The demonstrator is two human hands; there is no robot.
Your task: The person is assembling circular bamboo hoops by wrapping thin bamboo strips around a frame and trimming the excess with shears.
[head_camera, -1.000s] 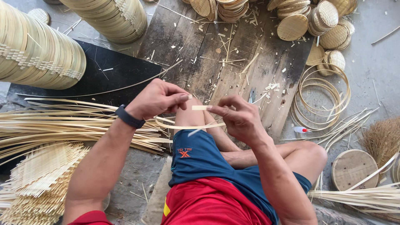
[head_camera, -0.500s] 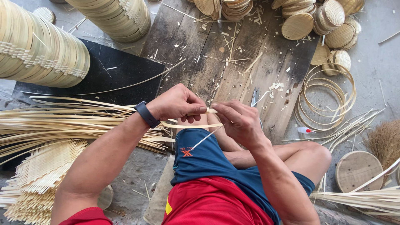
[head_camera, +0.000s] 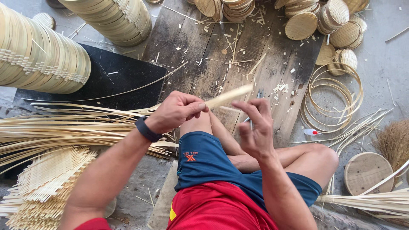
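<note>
Bamboo strip (head_camera: 228, 96): a thin, flat, pale yellow sliver, blurred along its length; it rises from the left fingertips up and to the right, above the dark wooden boards (head_camera: 238, 64).
Left hand (head_camera: 177, 111): closed in a pinch on the lower end of the bamboo strip, thumb pressed against the forefinger; a dark band (head_camera: 148, 129) circles the wrist.
Right hand (head_camera: 254, 127): released, fingers spread and slightly curled, just right of the strip's lower end and not touching it as far as the view shows.
Metal tool (head_camera: 255, 106): a slim grey blade-like piece partly hidden behind the right fingers; whether the hand grips it cannot be told.
Seated legs: crossed, in blue shorts (head_camera: 213, 166) with a red shirt (head_camera: 221, 211) below.
Loose strip bundle (head_camera: 64, 127): long pale strips lying fanned on the ground to the left, beside a black mat (head_camera: 115, 81).
Woven mats (head_camera: 47, 183): pale plaited pieces stacked at lower left.
Steamer stacks (head_camera: 38, 55): tall rows of round bamboo rims at upper left and top centre.
Woven lids (head_camera: 324, 21): small round plaited discs heaped at upper right.
Bamboo hoops (head_camera: 332, 98): thin open rings piled on the concrete, right of the boards.
Round wooden disc (head_camera: 366, 172): flat, at lower right, near a brush of brown fibres (head_camera: 394, 140).
</note>
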